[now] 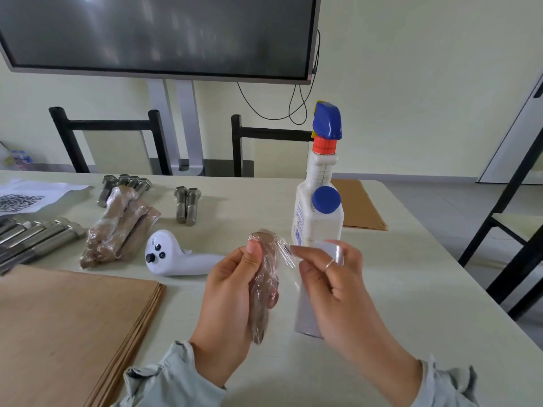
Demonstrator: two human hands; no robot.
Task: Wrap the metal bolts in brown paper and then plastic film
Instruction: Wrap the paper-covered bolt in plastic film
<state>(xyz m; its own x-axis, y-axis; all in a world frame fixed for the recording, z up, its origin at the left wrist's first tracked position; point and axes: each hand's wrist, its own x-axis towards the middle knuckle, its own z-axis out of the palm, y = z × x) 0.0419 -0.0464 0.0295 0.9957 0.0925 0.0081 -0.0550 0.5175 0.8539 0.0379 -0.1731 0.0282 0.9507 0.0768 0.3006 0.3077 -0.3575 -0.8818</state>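
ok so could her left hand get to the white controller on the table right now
Probably not at once. The left hand grips the wrapped bolt, so it is occupied. The white controller lies just beyond it on the table with nothing between.

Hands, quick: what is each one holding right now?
Left hand: grips the wrapped bolt.
Right hand: fingers pinch the plastic film.

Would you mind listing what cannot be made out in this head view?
- Bolt inside the wrapped bundle gripped by the left hand: covered by brown paper and film.
- Film roll: largely behind the right hand.
- Spray bottle label: too small.
- Long bolts: cut off by the left edge.
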